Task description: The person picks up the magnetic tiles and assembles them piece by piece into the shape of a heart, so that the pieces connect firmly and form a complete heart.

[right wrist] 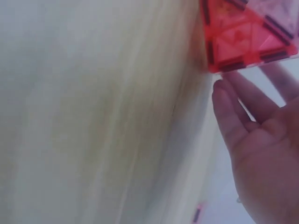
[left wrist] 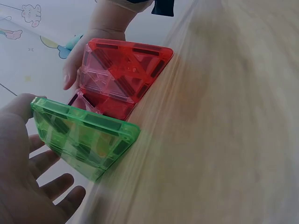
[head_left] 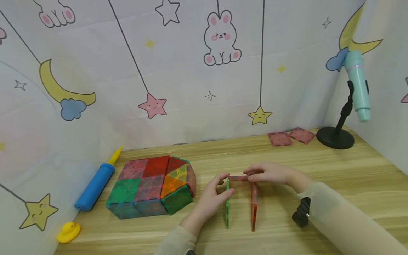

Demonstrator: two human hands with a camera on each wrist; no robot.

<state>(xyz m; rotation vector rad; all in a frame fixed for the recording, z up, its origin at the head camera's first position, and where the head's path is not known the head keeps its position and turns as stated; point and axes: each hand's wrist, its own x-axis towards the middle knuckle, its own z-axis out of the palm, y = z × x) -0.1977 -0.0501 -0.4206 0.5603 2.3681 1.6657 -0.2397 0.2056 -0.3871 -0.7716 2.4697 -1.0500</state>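
Three translucent magnetic tiles stand on edge on the wooden table, forming three sides of a square that opens toward me. The green tile [head_left: 227, 209] is on the left, a red tile [head_left: 254, 209] on the right, and another red tile [head_left: 237, 178] joins them at the back. My left hand [head_left: 210, 198] holds the green tile's upper part, thumb inside and fingers outside; its lower fingers spread loosely in the left wrist view. My right hand [head_left: 271, 173] pinches the back red tile near its right corner. In the right wrist view, its index finger and thumb are hidden.
Left of my hands lies a block of joined magnetic tiles [head_left: 149, 187]. Beyond it are a blue pump [head_left: 95, 187] and a yellow rubber duck [head_left: 68, 232]. At the back right lie two pink tiles [head_left: 280, 139], beside a mint microphone [head_left: 357, 85] on a black stand [head_left: 335, 137].
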